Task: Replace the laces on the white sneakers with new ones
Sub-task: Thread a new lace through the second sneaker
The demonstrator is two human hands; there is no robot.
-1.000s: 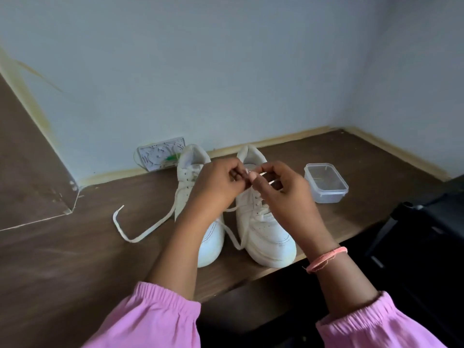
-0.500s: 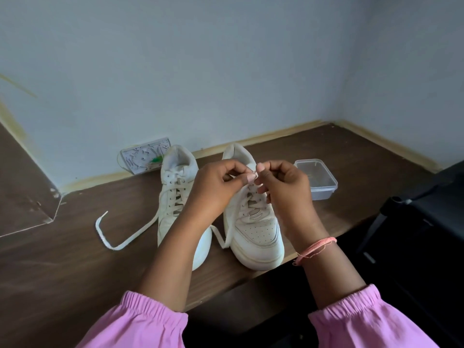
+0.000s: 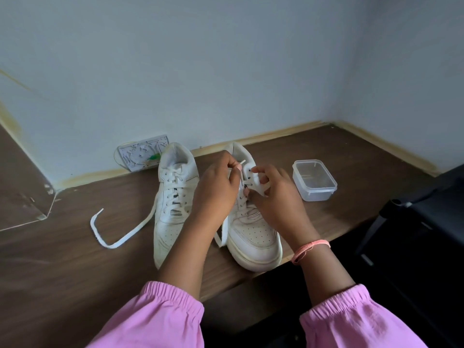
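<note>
My left grip [image 3: 218, 187] pinches the flat white lace tip [image 3: 241, 163], my right grip [image 3: 273, 194] pinches the white leather sneaker's eyelet flap [image 3: 253, 180] at three o'clock; the frayed tip may miss the hole.

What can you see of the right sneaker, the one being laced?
The right sneaker is a white low-top, leather-looking, with a perforated toe box and thick, slightly yellowed sole. It stands upright on the brown tabletop, toe toward the camera near the table's front edge, beside the other sneaker. Its flat white lace is partly threaded; a loose stretch hangs down its left side. The left hand pinches the lace tip by the top eyelets; the right hand holds the upper.
</note>
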